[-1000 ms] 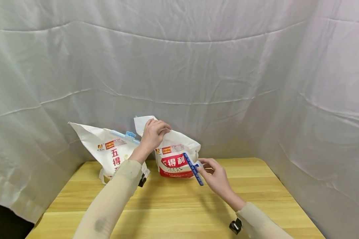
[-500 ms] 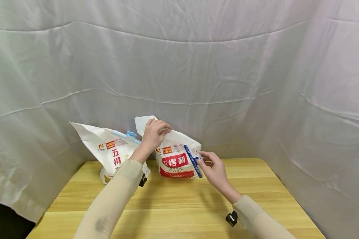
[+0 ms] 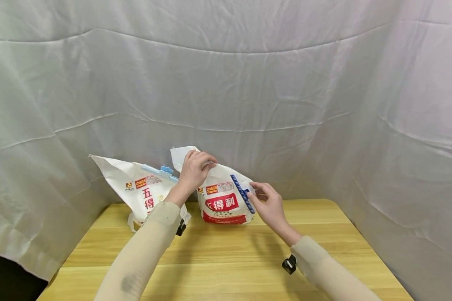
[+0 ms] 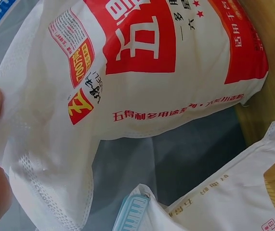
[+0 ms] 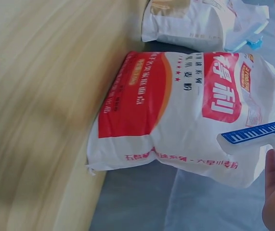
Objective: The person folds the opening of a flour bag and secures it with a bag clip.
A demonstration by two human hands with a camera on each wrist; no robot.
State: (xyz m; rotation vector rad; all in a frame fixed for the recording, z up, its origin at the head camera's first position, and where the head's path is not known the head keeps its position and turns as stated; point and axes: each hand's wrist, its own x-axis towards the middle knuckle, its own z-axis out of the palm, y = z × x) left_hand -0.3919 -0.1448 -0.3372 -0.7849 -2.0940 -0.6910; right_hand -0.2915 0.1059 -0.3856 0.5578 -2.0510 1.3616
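Observation:
A white flour bag [image 3: 226, 203] with red print stands at the back of the table. My left hand [image 3: 194, 170] pinches its folded top edge, as the left wrist view shows at the bag's [image 4: 142, 96] upper end. Between thumb and fingers of my right hand [image 3: 270, 207] is a blue-and-white bag clip [image 3: 242, 194] with ruler-like marks. In the head view it overlaps the bag's right front side; the right wrist view has the clip [image 5: 257, 134] across the upper part of the bag. Whether clip and bag touch, I cannot tell.
To the left leans a second white flour bag [image 3: 124, 175], a light blue clip [image 3: 165, 170] along its top, partly hidden by my left arm. Both bags are on a wooden table [image 3: 226, 259]. Grey cloth [image 3: 286, 92] hangs behind and at the sides.
My right hand has raised the bag clip and brought it slightly left, up along the bag's right side. The left hand keeps its hold on the bag's top, almost unmoved.

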